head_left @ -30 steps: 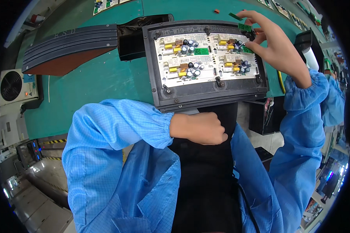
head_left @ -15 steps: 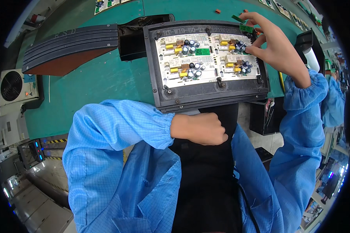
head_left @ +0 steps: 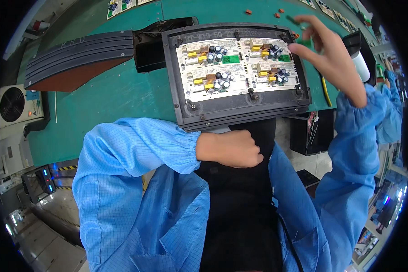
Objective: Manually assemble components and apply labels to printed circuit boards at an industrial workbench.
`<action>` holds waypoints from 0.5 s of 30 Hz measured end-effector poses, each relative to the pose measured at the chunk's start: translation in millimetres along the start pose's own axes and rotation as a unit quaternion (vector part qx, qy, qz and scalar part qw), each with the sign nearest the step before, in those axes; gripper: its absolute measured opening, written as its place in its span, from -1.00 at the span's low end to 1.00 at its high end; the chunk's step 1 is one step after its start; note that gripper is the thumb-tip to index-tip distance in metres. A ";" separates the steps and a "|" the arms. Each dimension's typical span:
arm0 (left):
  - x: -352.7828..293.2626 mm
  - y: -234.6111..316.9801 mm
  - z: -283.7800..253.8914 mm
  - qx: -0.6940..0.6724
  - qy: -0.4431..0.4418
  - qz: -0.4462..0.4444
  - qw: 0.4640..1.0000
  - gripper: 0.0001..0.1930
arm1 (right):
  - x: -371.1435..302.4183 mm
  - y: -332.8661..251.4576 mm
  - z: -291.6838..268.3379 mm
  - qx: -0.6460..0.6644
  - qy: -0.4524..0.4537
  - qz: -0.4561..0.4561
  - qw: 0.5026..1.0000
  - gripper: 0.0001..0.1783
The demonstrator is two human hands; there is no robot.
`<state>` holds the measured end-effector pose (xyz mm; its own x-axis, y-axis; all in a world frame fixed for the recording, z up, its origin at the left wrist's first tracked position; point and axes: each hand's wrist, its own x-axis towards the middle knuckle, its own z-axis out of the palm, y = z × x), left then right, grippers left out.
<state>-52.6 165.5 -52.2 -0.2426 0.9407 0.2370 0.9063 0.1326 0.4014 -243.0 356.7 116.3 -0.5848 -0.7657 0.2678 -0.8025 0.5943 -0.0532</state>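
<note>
My right hand (head_left: 333, 59) is raised at the upper right corner of the black fixture (head_left: 222, 113), thumb apart from the fingers. A small green circuit board (head_left: 291, 19), blurred, shows at its fingertips. The fixture carries a white circuit board panel (head_left: 204, 94) with several groups of capacitors and yellow parts. Another small green board (head_left: 284, 58) stands in the upper right group; a green board (head_left: 231, 59) is in the upper left one. My left hand (head_left: 231, 148) is a fist over my lap, below the fixture's front edge; whatever is inside it is hidden.
Left of the fixture lie a dark ridged fixture (head_left: 81, 56) and a black bin (head_left: 150, 58). A fan unit (head_left: 14, 103) stands far left. On the green table (head_left: 109, 102) are small orange-brown pieces (head_left: 249, 12). A black holder with a white roll (head_left: 360, 65) stands right.
My right hand has lifted away rightward from the panel. One green board that was at its fingers now stands in the upper right group. The left hand keeps its fist.
</note>
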 end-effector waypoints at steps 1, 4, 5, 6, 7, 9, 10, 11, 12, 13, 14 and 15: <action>-0.7 0.1 1.3 0.001 0.004 0.000 1.000 -0.84 | -7.4 -5.8 -1.4 0.122 -0.057 0.068 0.989 -0.38; -2.3 0.9 0.7 0.014 0.003 0.000 1.000 -0.84 | -20.9 -42.3 -5.0 0.274 -0.084 0.142 0.948 -0.49; -2.5 1.3 0.9 0.014 0.002 0.001 1.000 -0.84 | -22.3 -47.1 -6.4 0.277 -0.102 0.158 0.942 -0.47; -3.3 2.0 0.9 0.012 0.000 -0.006 1.000 -0.84 | -23.4 -48.9 -7.0 0.281 -0.119 0.173 0.936 -0.45; -2.8 1.7 1.6 0.011 -0.002 -0.010 1.000 -0.84 | -25.7 -46.6 -2.9 0.287 -0.110 0.168 0.937 -0.43; -1.8 1.3 3.1 0.013 -0.002 -0.005 1.000 -0.84 | -27.2 -43.9 0.6 0.279 -0.113 0.167 0.939 -0.42; -1.7 1.4 3.0 0.015 -0.001 -0.006 1.000 -0.84 | -27.0 -43.6 1.1 0.272 -0.119 0.160 0.941 -0.42; -1.7 1.4 2.9 0.016 -0.001 -0.006 1.000 -0.84 | -27.0 -43.9 0.9 0.273 -0.118 0.161 0.941 -0.42; -1.9 1.5 2.9 0.016 -0.003 -0.007 1.000 -0.84 | -27.0 -44.3 0.8 0.271 -0.122 0.165 0.940 -0.41; -2.1 1.0 2.9 0.015 -0.003 -0.008 1.000 -0.84 | -26.6 -44.4 1.7 0.269 -0.126 0.169 0.940 -0.41; -2.4 0.6 3.0 0.015 -0.004 -0.009 1.000 -0.84 | -26.4 -44.6 2.3 0.269 -0.127 0.169 0.940 -0.41; -2.7 0.2 3.1 0.017 -0.006 -0.009 1.000 -0.84 | -26.2 -44.8 2.7 0.265 -0.126 0.168 0.941 -0.40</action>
<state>-50.7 163.9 -55.5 -0.2549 0.9418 0.2193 0.9128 0.1595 0.3759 -192.1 349.5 109.1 -0.7714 -0.6309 -0.0829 -0.4750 0.6576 -0.5848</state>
